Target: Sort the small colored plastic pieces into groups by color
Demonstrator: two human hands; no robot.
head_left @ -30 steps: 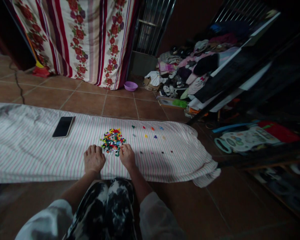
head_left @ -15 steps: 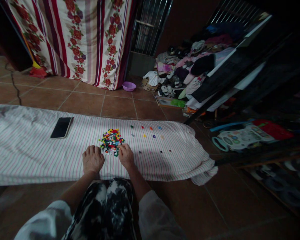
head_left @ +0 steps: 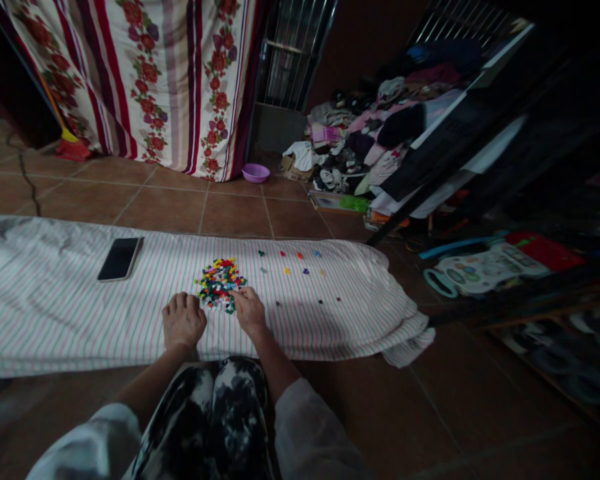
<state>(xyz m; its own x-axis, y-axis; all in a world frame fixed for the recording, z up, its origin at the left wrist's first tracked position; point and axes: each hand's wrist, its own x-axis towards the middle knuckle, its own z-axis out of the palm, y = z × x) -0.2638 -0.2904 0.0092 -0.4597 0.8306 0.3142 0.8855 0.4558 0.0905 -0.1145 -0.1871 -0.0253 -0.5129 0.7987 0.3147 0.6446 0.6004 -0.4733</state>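
A heap of small multicoloured bead-like pieces [head_left: 219,283] lies on the striped cloth [head_left: 105,313] in front of me. My left hand [head_left: 184,321] rests palm down at the near left of the heap, its fingers lying loosely on the cloth and holding nothing visible. At the heap's right edge is my right hand [head_left: 249,310], thumb and fingertips pinched together. Whatever is between those fingertips is too small to make out. To the right, small pieces of separate colours sit apart in rows, among them a yellow piece [head_left: 287,271] and an orange piece [head_left: 301,255].
A dark-screened phone [head_left: 121,259] lies on the cloth at the left. Beyond, on the tiled floor, stand a purple basin [head_left: 256,173] and a red broom head [head_left: 73,149] by a floral curtain [head_left: 180,80]. A clothes pile [head_left: 360,140] is at the back right.
The view has shifted slightly. My right hand stays at the heap's right edge with its fingertips pinched, and my left hand keeps its place. The separate pieces look the same.
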